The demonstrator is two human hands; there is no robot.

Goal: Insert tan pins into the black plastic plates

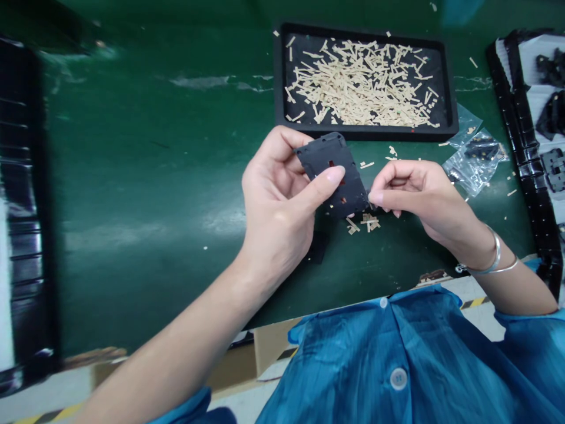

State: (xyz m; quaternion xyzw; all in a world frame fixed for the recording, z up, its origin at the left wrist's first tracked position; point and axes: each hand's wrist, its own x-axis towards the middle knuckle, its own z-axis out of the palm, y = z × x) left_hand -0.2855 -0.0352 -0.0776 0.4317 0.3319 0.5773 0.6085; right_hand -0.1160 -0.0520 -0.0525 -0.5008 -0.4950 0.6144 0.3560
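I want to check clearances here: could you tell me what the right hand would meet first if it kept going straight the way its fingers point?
The right hand points leftward, and its fingertips already pinch the lower corner of the black plastic part. Just past that is the left hand, which holds the part.

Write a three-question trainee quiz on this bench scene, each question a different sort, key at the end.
1. True or false: both hands touch the black plastic part.
2. What fills the black tray? A) screws B) tan strips C) labels
3. Fill in: the right hand wears a silver ____ at the wrist.

Key: 1 true, the left hand holds it and the right pinches its lower corner. 2 B, tan strips. 3 bracelet.
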